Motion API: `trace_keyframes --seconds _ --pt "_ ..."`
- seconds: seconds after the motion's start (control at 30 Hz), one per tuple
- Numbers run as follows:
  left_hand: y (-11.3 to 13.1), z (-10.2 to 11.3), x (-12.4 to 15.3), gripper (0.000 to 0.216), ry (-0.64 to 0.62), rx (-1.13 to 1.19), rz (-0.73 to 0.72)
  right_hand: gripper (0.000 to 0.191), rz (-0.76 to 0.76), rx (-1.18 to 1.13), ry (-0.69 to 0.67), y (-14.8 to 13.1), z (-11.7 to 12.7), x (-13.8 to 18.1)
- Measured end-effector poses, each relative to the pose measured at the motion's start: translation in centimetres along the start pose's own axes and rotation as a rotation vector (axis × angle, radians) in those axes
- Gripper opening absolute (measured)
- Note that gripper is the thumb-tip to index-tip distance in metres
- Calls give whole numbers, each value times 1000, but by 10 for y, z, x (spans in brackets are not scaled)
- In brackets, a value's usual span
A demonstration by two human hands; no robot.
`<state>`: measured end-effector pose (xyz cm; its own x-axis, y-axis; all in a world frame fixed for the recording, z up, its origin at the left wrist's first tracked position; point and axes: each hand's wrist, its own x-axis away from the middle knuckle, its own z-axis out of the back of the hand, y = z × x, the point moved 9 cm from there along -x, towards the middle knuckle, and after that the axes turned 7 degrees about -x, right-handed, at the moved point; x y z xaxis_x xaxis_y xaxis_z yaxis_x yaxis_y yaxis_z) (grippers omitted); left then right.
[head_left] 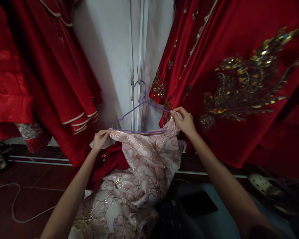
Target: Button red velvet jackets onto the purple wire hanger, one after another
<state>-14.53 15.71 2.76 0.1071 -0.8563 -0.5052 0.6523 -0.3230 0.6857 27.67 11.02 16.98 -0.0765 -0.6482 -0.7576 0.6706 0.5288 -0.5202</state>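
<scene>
Left hand (100,138) grips one shoulder of the pink brocade dress (139,166); right hand (183,121) pinches the other onto the purple wire hanger (139,113). Dress hangs between red embroidered garments (239,83), before a white wall (109,49).

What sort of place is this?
Likely a dress or costume shop's storage corner: red satin gowns hang on both sides; the left hand and right hand hold a pale pink brocade dress on a purple wire hanger.
</scene>
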Motion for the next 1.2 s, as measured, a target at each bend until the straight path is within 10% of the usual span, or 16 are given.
trace_keyframes --seconds 0.3,0.43,0.57,0.7,0.8,0.9,1.03,1.2 --pt "5 8 -6 40 34 83 -9 32 6 -50 -20 2 0 -1" --pt "41 12 -22 40 90 213 -55 31 10 -106 -14 7 -5 0" --pt "83 -1 -31 36 -130 342 -138 31 18 -140 -25 11 -10 2" --pt "45 -9 -11 51 -132 493 119 30 9 -157 -32 13 -12 2" --pt "-5 -22 29 72 -147 166 323 30 -6 -164 -43 15 -15 4" --pt "-18 -26 58 83 -182 -47 205 31 -20 -167 -38 17 -18 5" --pt "-4 -19 72 79 -431 -136 -51 31 -32 -173 -43 18 -19 6" --pt "-8 -6 68 40 -848 -136 6 31 -25 -184 -44 18 -19 6"
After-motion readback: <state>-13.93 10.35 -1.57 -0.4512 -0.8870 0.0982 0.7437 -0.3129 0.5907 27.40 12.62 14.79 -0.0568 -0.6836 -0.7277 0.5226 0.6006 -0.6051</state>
